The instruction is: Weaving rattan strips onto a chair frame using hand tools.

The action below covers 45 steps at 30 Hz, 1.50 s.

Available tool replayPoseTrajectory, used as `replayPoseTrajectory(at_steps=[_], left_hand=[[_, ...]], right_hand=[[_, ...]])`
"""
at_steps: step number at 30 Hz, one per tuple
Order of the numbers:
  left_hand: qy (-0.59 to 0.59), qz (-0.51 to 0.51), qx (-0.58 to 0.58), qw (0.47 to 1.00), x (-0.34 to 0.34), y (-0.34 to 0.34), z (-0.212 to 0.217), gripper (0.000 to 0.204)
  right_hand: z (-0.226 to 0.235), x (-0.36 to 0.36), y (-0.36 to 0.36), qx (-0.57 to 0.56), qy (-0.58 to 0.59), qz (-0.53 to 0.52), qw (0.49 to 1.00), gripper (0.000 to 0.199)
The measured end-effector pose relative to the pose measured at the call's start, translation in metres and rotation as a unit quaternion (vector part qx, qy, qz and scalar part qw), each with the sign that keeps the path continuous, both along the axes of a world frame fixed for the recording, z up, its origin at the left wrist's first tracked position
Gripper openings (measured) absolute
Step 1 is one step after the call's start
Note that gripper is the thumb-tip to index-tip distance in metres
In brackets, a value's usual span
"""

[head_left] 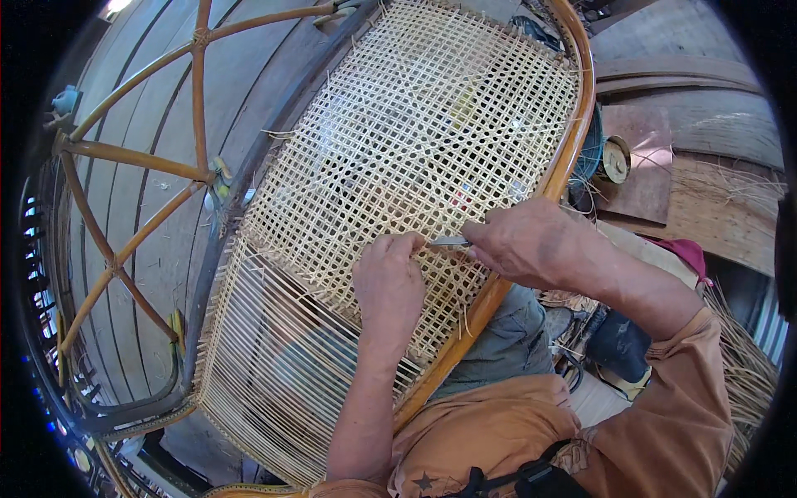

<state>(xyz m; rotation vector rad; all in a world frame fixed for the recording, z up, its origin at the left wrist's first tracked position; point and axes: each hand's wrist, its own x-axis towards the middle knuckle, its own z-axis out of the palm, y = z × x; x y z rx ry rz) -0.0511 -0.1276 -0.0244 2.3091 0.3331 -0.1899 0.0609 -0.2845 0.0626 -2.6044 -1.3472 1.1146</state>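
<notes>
A woven cane panel (432,158) in an open hexagonal pattern stretches across a wooden frame (498,295) in front of me. My right hand (531,245) is closed on a small tool with a narrow metal blade (448,241), pointing left just above the weave. At the blade's tip, the thumb and forefinger of my left hand (388,278) are pinched together; whatever they hold is too small to make out. Below my left wrist, rows of parallel cane strands (274,332) span the frame without cross weaving.
A rattan frame with crossing poles (137,158) stands at the left over wooden floorboards (166,249). On the right, a round tin (615,159) rests by a wooden board (656,187). A bundle of loose cane strips (747,357) lies beside my right arm.
</notes>
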Motion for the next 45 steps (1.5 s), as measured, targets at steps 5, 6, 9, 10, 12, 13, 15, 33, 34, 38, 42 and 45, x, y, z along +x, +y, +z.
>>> replayPoseTrajectory(at_steps=[5,6,9,10,12,13,15,33,34,38,42,45], left_hand=[[0.001,0.003,-0.006,1.0,0.001,0.0,0.002,0.023],[0.008,0.012,-0.011,1.0,0.001,0.001,0.003,0.022],[0.041,0.021,-0.021,0.999,0.005,0.001,0.004,0.021],[0.039,0.021,-0.019,0.999,0.006,0.001,0.003,0.021],[0.054,0.015,-0.051,0.997,0.007,0.0,0.003,0.023],[0.05,0.015,-0.048,0.998,0.004,-0.002,0.008,0.023],[-0.089,0.014,-0.001,0.996,-0.013,-0.008,0.022,0.027],[-0.088,0.431,-0.58,0.685,-0.139,0.098,0.051,0.042],[-0.09,0.434,-0.547,0.71,-0.14,0.098,0.049,0.039],[-0.08,0.415,-0.524,0.739,-0.137,0.105,0.045,0.032],[-0.042,0.36,-0.483,0.797,-0.119,0.109,0.042,0.034],[-0.017,0.322,-0.434,0.841,-0.098,0.113,0.04,0.035]], right_hand=[[-0.01,-0.004,-0.001,0.023,0.0,0.014,1.0,0.022],[-0.01,-0.003,0.002,0.015,-0.001,0.017,1.0,0.022],[-0.012,-0.003,-0.002,0.02,-0.018,0.021,0.999,0.022],[-0.012,-0.003,-0.002,0.039,-0.033,0.026,0.998,0.021],[-0.005,-0.008,-0.004,0.013,-0.018,-0.017,1.0,0.021],[0.0,-0.013,-0.004,-0.015,0.0,-0.061,0.998,0.021],[0.002,-0.032,-0.003,0.029,-0.004,-0.159,0.987,0.023],[-0.085,-0.026,0.101,0.178,-0.026,-0.11,0.978,0.022],[-0.084,-0.022,0.11,0.18,-0.024,-0.104,0.978,0.022],[-0.075,-0.009,0.127,0.003,0.071,-0.004,0.997,0.022],[-0.082,-0.01,0.122,0.149,0.132,-0.096,0.975,0.022],[-0.073,-0.021,0.116,0.268,0.21,-0.192,0.921,0.023]])
